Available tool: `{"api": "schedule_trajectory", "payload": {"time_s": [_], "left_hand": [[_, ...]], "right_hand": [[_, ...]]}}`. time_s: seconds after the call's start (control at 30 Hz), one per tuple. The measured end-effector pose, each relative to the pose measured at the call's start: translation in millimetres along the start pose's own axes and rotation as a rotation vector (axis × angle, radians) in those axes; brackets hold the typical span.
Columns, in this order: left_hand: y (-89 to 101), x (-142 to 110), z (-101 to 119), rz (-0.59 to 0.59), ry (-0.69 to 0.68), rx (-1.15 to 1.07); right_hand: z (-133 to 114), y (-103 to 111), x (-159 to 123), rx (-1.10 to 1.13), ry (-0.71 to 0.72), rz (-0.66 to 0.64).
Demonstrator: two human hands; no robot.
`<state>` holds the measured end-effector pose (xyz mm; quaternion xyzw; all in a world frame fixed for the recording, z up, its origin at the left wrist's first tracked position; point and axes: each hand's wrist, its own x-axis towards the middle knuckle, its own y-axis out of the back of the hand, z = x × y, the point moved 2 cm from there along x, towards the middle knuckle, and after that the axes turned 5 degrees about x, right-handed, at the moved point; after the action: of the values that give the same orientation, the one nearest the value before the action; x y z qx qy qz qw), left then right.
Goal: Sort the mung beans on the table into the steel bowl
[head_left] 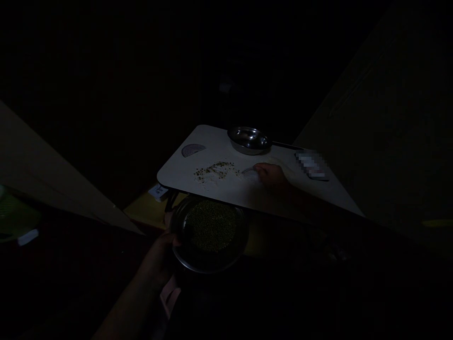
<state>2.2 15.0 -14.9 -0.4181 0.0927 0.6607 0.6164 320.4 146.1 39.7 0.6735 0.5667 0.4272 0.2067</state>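
My left hand grips the rim of a round steel plate, held below the table's near edge. A mound of small green grains fills the plate's middle. My right hand rests on a pale folding table and appears to hold a small metal spoon. Just left of it lies a scatter of green grains and white powder. The dim light makes the spoon hard to make out.
A steel bowl stands at the table's far edge, and a grey half-round object lies to its left. A pixelated flat object sits at the right. A white box lies below the table's left corner. Pale panels flank the dark room.
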Motion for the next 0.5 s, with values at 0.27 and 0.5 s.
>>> {"api": "schedule_trajectory", "payload": {"time_s": [0.27, 0.5], "left_hand": [[1.5, -0.2, 0.4, -0.034, -0.038, 0.033], [0.9, -0.9, -0.2, -0.021, -0.062, 0.034]], "right_hand": [[-6.4, -4.6, -2.7, 0.047, 0.008, -0.014], [-10.1, -9.9, 3.3, 0.035, 0.019, 0.008]]}}
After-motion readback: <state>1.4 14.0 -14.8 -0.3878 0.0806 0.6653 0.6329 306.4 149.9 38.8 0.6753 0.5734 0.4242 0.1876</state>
